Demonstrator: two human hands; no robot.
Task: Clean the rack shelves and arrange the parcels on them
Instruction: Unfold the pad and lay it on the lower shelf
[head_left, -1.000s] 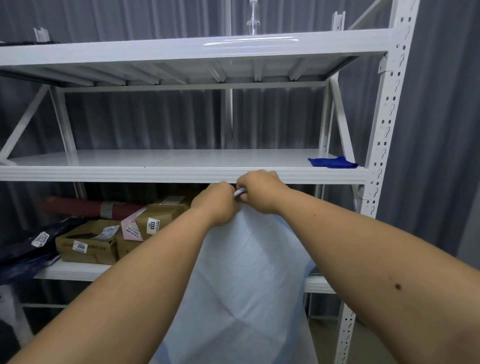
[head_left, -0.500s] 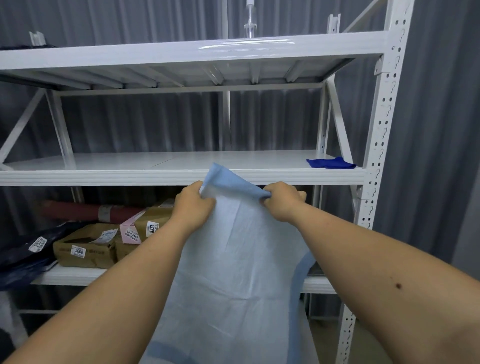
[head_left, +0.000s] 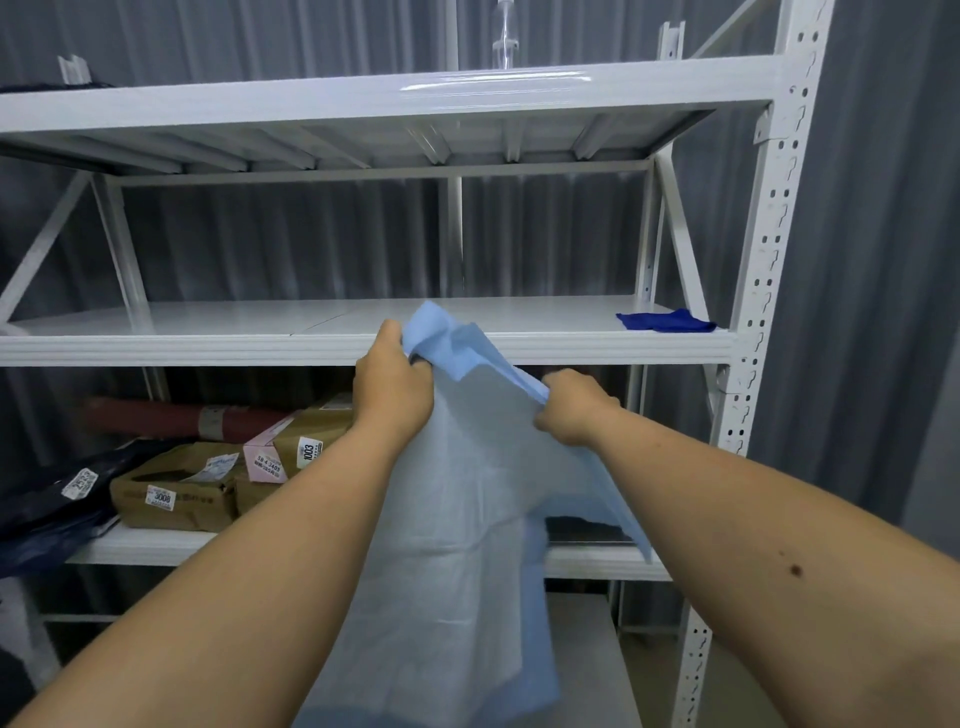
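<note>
Head view: I am facing one white metal rack (head_left: 774, 218) against a grey corrugated wall (head_left: 311, 239). Three shelves are showing. The middle shelf (head_left: 260, 317) is carrying one dark blue cloth (head_left: 665, 321) at its right end. The lower shelf (head_left: 145, 545) is holding two brown parcels (head_left: 176, 493), one dark bag (head_left: 52, 499) and one red roll (head_left: 156, 418). My left hand (head_left: 392, 387) and right hand (head_left: 574, 410) are each gripping, fingers curled, the top edge of one light blue sheet (head_left: 457, 545) hanging in front of the rack.

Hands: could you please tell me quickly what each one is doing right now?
Left hand: grips the light blue sheet.
Right hand: grips the same sheet.
</note>
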